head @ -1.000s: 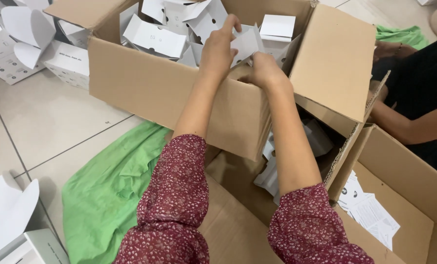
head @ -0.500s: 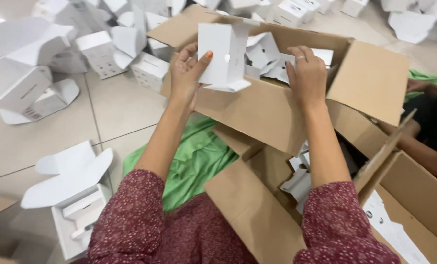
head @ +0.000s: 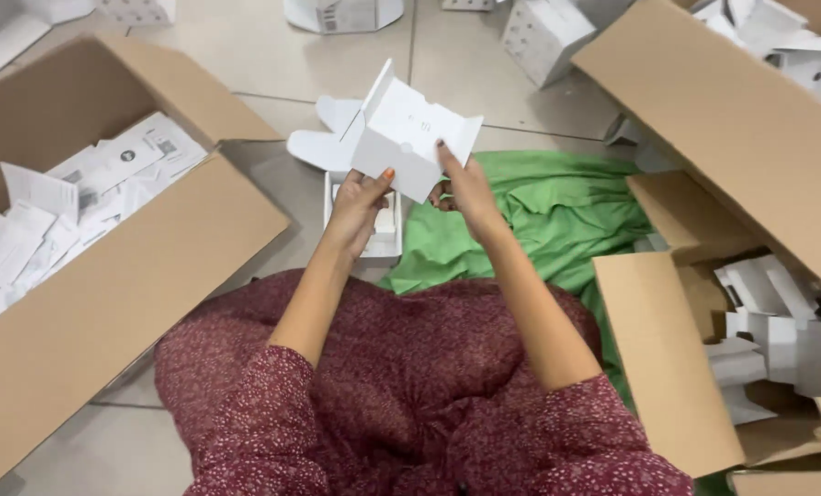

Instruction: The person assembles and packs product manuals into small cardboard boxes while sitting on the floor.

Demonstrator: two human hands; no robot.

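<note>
I hold a small white folding carton up in front of me with both hands, its flaps open. My left hand grips its lower left edge. My right hand grips its lower right corner, fingers up along the side. Beneath the hands, an open white box with an insert lies on the tiled floor, with a flat white die-cut piece just beyond it.
A big cardboard box at my left holds several flat white cartons. Another big cardboard box stands at my right, with white cartons under its flaps. A green cloth is spread on the floor. More white boxes sit farther off.
The view has swung left, away from the right-hand box. My hands have lifted a white carton out of that box and brought it in front of me over the floor.
</note>
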